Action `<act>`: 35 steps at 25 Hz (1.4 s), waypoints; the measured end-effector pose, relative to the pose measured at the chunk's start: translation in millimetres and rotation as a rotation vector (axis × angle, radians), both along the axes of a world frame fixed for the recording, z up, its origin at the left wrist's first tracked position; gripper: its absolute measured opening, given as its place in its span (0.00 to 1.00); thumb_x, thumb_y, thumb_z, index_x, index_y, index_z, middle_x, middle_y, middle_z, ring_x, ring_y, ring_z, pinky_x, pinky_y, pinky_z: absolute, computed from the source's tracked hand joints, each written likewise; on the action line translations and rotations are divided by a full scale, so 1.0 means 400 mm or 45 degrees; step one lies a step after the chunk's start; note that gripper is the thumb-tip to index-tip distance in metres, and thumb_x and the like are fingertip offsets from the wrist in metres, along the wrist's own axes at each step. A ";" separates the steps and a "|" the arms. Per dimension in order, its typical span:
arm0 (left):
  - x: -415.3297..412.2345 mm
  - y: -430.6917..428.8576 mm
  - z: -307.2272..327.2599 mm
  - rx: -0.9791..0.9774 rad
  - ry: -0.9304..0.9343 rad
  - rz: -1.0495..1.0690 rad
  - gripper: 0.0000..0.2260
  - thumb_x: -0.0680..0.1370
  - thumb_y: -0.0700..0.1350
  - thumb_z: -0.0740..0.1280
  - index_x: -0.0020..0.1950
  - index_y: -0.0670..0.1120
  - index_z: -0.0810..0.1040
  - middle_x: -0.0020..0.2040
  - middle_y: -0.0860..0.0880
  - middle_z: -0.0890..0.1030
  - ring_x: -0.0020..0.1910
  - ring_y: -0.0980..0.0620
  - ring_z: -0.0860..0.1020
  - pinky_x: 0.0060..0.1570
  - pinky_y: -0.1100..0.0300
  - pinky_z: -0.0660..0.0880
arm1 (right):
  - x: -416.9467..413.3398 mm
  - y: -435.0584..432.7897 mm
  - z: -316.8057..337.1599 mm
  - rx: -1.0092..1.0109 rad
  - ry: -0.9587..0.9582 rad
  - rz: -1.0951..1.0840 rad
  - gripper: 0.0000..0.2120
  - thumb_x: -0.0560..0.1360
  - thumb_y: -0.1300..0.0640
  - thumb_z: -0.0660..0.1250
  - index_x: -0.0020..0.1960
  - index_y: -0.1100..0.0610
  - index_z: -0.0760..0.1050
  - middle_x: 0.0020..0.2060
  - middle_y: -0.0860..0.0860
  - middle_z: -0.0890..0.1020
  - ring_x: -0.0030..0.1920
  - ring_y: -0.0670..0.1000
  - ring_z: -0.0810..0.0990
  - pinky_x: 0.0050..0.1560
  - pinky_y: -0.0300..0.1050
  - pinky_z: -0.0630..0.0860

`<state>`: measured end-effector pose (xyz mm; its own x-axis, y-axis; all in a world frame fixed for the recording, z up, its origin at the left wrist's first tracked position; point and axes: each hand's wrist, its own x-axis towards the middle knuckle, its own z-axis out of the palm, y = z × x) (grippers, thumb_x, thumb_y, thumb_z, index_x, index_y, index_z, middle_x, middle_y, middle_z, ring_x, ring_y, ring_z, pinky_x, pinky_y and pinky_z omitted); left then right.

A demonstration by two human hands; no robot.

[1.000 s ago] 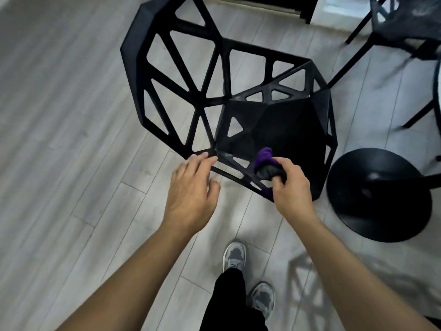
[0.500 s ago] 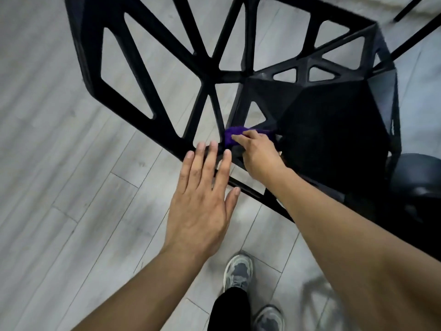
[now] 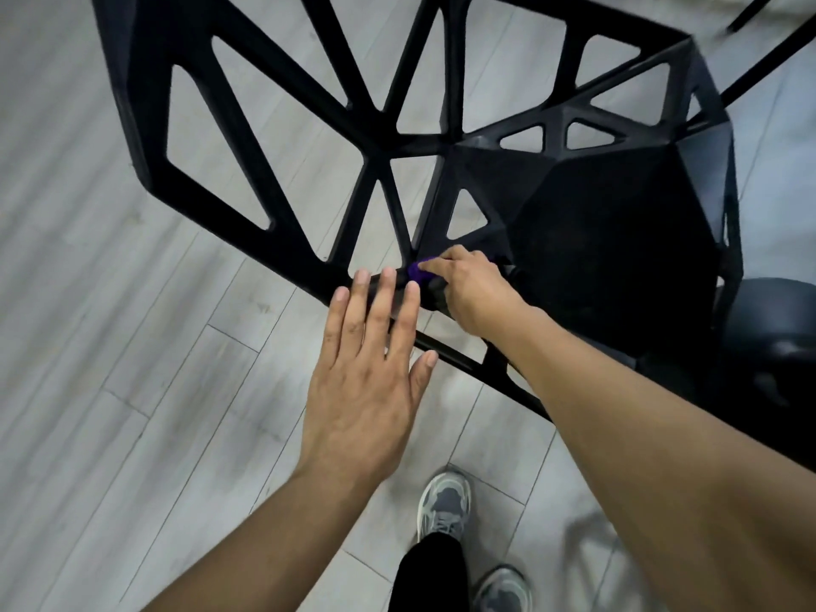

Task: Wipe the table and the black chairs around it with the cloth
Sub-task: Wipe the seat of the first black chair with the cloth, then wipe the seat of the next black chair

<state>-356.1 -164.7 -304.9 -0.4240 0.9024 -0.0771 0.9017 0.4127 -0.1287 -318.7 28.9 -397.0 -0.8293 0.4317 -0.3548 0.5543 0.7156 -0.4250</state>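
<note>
A black chair (image 3: 618, 240) with a lattice of triangular openings fills the upper half of the view, its open-work back to the left and its solid seat to the right. My right hand (image 3: 472, 289) presses a purple cloth (image 3: 417, 270) against the chair's near rim, where the back meets the seat; most of the cloth is hidden under the fingers. My left hand (image 3: 366, 382) is flat and open, fingers spread, its fingertips lying over the same rim just left of the cloth.
Grey wood-plank floor (image 3: 132, 346) lies all around. A black round table base (image 3: 777, 337) sits at the right edge, close behind the chair. Thin black legs of another chair (image 3: 768, 55) cross the top right corner. My shoes (image 3: 446, 505) are below.
The view has closed in on the chair. My right hand has carried the cloth left along the rim toward the back lattice. My left hand has released the rim and flattened.
</note>
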 end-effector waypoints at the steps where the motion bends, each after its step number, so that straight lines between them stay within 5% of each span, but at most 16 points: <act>1: -0.002 0.000 0.001 -0.016 0.010 -0.005 0.29 0.86 0.57 0.46 0.84 0.44 0.49 0.84 0.42 0.49 0.83 0.43 0.42 0.81 0.45 0.44 | 0.007 -0.002 0.003 -0.005 -0.028 -0.002 0.29 0.78 0.64 0.65 0.76 0.46 0.65 0.68 0.52 0.69 0.63 0.57 0.70 0.63 0.52 0.72; 8: 0.003 0.021 0.083 -0.255 -0.135 0.045 0.30 0.85 0.59 0.43 0.83 0.45 0.52 0.83 0.42 0.52 0.83 0.42 0.44 0.80 0.46 0.39 | 0.149 -0.006 0.152 -0.286 -0.337 -0.177 0.25 0.79 0.65 0.63 0.73 0.48 0.71 0.68 0.55 0.73 0.64 0.59 0.76 0.64 0.49 0.75; 11: 0.017 0.040 0.184 -0.355 -0.298 0.010 0.28 0.86 0.58 0.46 0.84 0.49 0.47 0.84 0.46 0.48 0.83 0.44 0.42 0.80 0.49 0.37 | 0.242 -0.040 0.262 -0.273 -0.126 -0.590 0.24 0.76 0.66 0.65 0.68 0.47 0.73 0.62 0.56 0.76 0.58 0.60 0.77 0.60 0.56 0.78; 16: 0.153 0.025 0.447 -0.126 -0.488 -0.045 0.24 0.85 0.54 0.53 0.81 0.50 0.59 0.82 0.48 0.59 0.82 0.45 0.54 0.80 0.50 0.47 | 0.444 -0.157 0.533 -0.289 0.256 -0.981 0.24 0.77 0.68 0.58 0.67 0.46 0.73 0.59 0.50 0.74 0.52 0.53 0.76 0.49 0.48 0.78; 24: 0.387 -0.064 0.817 0.125 -0.573 -0.457 0.20 0.82 0.50 0.62 0.73 0.48 0.71 0.73 0.47 0.72 0.73 0.44 0.68 0.72 0.46 0.64 | 0.716 -0.330 0.967 -0.083 0.616 -1.185 0.25 0.75 0.68 0.60 0.68 0.50 0.74 0.61 0.52 0.75 0.60 0.53 0.75 0.63 0.49 0.74; 29: 0.505 -0.086 0.960 0.154 -0.617 -0.762 0.19 0.81 0.49 0.64 0.71 0.50 0.73 0.70 0.50 0.75 0.71 0.47 0.70 0.72 0.49 0.65 | 0.872 -0.467 1.146 0.090 0.642 -1.415 0.25 0.75 0.67 0.61 0.69 0.50 0.74 0.63 0.51 0.75 0.61 0.50 0.74 0.59 0.37 0.68; 35: 0.621 -0.104 1.071 0.204 -0.728 -1.155 0.18 0.81 0.49 0.63 0.71 0.48 0.74 0.68 0.49 0.76 0.69 0.47 0.71 0.70 0.50 0.65 | 1.014 -0.694 1.261 0.255 0.681 -1.800 0.25 0.76 0.66 0.62 0.70 0.49 0.73 0.63 0.48 0.74 0.62 0.49 0.75 0.62 0.51 0.77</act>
